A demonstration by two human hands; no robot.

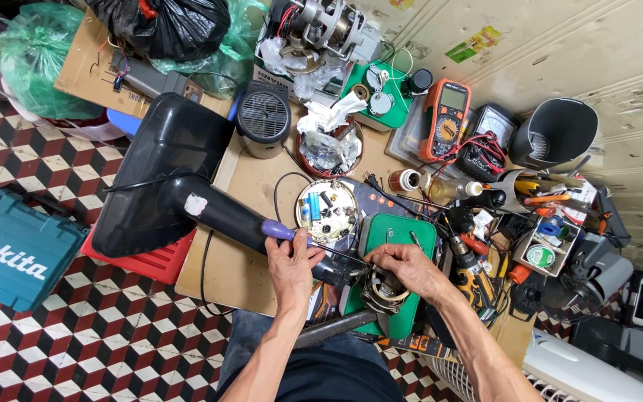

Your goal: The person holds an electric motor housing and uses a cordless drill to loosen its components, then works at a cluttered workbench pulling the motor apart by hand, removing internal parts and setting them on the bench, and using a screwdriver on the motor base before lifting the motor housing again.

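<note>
My left hand grips a screwdriver with a purple handle; its shaft runs right toward the motor part. My right hand rests on a round motor with copper windings, fingers pinching at its top. The motor sits at the end of a black fan stand neck that leads up-left to a wide black fan base. A green mat lies under the work.
A round circuit board lies just above my hands. An orange multimeter, a cup of tools, a cordless drill and a small grey fan crowd the bench. A teal tool case sits on the tiled floor.
</note>
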